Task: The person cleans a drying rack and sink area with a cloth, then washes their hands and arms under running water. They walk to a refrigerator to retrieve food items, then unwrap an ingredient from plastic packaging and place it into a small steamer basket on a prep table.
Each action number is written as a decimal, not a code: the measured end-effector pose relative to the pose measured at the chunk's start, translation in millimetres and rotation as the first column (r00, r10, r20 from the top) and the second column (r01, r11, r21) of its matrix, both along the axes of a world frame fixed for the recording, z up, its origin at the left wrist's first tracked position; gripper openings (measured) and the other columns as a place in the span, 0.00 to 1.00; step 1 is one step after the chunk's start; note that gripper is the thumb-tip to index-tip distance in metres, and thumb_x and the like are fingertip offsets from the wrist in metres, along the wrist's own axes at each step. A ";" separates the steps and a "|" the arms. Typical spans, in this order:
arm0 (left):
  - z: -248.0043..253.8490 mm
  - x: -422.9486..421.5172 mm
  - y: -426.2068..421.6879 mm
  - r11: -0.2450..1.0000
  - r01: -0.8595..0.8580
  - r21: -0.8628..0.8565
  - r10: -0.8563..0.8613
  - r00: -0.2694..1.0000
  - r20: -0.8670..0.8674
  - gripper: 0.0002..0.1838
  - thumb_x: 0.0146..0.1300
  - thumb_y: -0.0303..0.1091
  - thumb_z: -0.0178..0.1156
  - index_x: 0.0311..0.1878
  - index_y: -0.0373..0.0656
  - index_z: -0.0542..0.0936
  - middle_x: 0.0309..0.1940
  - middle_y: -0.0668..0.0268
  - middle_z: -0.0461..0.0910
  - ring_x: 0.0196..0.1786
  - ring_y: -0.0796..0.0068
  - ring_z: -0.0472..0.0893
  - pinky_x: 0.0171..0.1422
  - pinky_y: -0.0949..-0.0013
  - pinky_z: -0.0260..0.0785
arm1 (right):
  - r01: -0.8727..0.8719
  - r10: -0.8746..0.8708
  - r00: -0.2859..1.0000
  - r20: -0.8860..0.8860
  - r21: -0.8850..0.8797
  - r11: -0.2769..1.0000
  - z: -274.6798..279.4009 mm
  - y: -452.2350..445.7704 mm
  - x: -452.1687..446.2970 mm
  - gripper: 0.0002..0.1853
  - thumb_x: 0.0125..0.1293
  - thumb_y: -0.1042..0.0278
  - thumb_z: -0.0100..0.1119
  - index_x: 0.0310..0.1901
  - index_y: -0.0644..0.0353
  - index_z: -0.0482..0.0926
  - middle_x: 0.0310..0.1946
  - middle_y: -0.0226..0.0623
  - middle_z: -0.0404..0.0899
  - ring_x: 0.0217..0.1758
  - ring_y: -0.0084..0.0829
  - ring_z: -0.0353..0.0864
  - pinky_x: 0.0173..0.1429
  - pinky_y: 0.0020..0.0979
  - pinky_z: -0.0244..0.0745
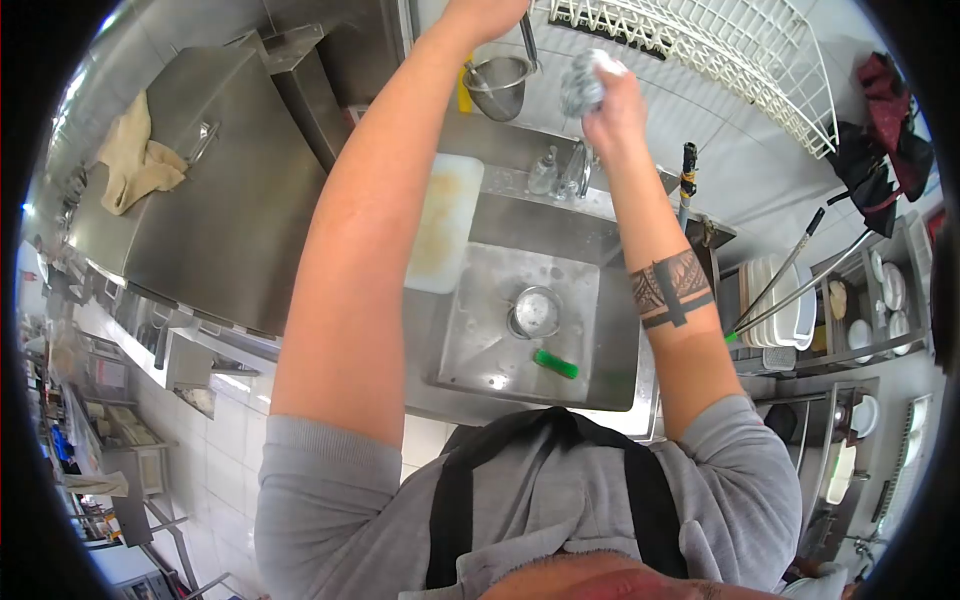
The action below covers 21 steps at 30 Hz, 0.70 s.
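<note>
My left hand [487,14] reaches up to the top edge of the view, where its fingers are cut off. Close beside it a black handle runs down toward a metal mesh strainer [497,88] in front of the wall. My right hand [617,108] is closed on a crumpled grey-and-white scouring pad [581,86], raised above the faucet [577,170]. Below both arms lies the steel sink [480,345]. A round metal strainer [536,312] sits at its drain, with a green scrubbing tool [556,364] nearby.
A stained white cutting board [447,225] leans over the sink's left side. Beside the faucet stands a clear bottle [543,172]. A white wire rack [730,50] hangs at upper right. Shelves with dishes [893,285] are at right; a steel cabinet [225,180] with a cloth [135,160] is at left.
</note>
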<state>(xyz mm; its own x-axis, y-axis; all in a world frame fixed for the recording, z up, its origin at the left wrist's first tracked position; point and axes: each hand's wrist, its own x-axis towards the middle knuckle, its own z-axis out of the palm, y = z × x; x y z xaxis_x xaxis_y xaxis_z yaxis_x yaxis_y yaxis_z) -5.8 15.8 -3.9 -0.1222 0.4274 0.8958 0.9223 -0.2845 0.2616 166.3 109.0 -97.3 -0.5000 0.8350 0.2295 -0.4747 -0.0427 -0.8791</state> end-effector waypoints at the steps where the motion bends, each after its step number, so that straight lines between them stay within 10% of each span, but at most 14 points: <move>1: -0.7 0.3 0.1 0.999 -0.045 -0.018 0.044 0.998 -0.039 0.24 0.78 0.40 0.50 0.35 0.28 0.83 0.38 0.41 0.83 0.48 0.42 0.79 0.58 0.50 0.69 | -0.262 0.081 0.894 -0.440 -0.369 0.892 -0.3 8.5 -4.9 0.18 0.76 0.71 0.42 0.62 0.63 0.74 0.58 0.44 0.81 0.62 0.44 0.79 0.63 0.46 0.77; 4: -6.3 9.1 -1.2 0.998 -0.058 -0.013 0.058 0.998 0.008 0.23 0.77 0.40 0.50 0.35 0.29 0.84 0.38 0.42 0.83 0.48 0.43 0.79 0.59 0.49 0.68 | -0.599 0.110 0.592 -0.798 -0.345 0.722 19.3 1.2 -28.6 0.14 0.75 0.68 0.46 0.55 0.63 0.77 0.51 0.42 0.83 0.54 0.43 0.84 0.57 0.45 0.80; 5: -7.0 8.5 -0.6 0.999 -0.049 -0.018 0.049 0.999 0.004 0.23 0.77 0.40 0.50 0.35 0.29 0.84 0.38 0.42 0.83 0.48 0.43 0.79 0.59 0.49 0.68 | -0.641 0.171 0.471 -0.865 -0.203 0.740 22.0 8.2 -48.1 0.25 0.79 0.60 0.34 0.68 0.65 0.69 0.67 0.55 0.73 0.62 0.52 0.78 0.61 0.50 0.81; 8: -11.6 6.5 3.0 0.999 0.000 -0.051 0.001 1.000 0.018 0.22 0.77 0.40 0.50 0.36 0.31 0.85 0.37 0.43 0.83 0.49 0.44 0.78 0.60 0.49 0.67 | -0.523 0.190 0.301 -0.935 0.005 0.852 28.3 27.9 -96.6 0.23 0.79 0.51 0.40 0.61 0.56 0.79 0.60 0.48 0.81 0.62 0.47 0.80 0.71 0.51 0.74; 14: -6.5 13.5 -3.3 0.995 -0.049 -0.086 0.051 0.999 0.020 0.23 0.78 0.40 0.49 0.35 0.31 0.84 0.38 0.42 0.83 0.51 0.43 0.77 0.60 0.49 0.67 | -0.588 0.254 0.533 -0.807 -0.138 0.797 35.6 15.0 -55.2 0.19 0.77 0.57 0.47 0.57 0.57 0.82 0.56 0.40 0.84 0.56 0.45 0.83 0.61 0.47 0.81; 16: -6.7 16.2 -3.4 0.991 -0.107 -0.086 0.105 0.994 -0.023 0.23 0.77 0.41 0.50 0.35 0.31 0.84 0.37 0.42 0.83 0.51 0.43 0.77 0.61 0.49 0.67 | -0.594 0.247 0.685 -0.686 -0.327 0.735 5.9 39.2 -39.0 0.22 0.78 0.63 0.39 0.67 0.64 0.69 0.65 0.54 0.75 0.63 0.54 0.79 0.59 0.49 0.82; 18: -6.0 22.6 -7.8 0.981 -0.173 -0.088 0.167 0.984 -0.068 0.23 0.77 0.42 0.51 0.35 0.31 0.84 0.37 0.43 0.83 0.51 0.43 0.77 0.61 0.49 0.67 | -0.531 0.427 0.771 -0.472 -0.107 0.841 -16.8 7.0 7.9 0.20 0.79 0.64 0.43 0.65 0.64 0.71 0.63 0.51 0.78 0.61 0.54 0.81 0.56 0.45 0.84; 21: 8.3 51.6 -26.4 0.927 -0.304 -0.221 0.282 0.951 -0.126 0.23 0.73 0.44 0.55 0.33 0.31 0.84 0.36 0.43 0.83 0.54 0.42 0.77 0.61 0.48 0.68 | -0.322 0.258 0.942 -0.214 -0.357 0.877 -83.0 -28.5 65.3 0.23 0.82 0.49 0.49 0.58 0.64 0.76 0.53 0.47 0.83 0.52 0.48 0.86 0.53 0.44 0.86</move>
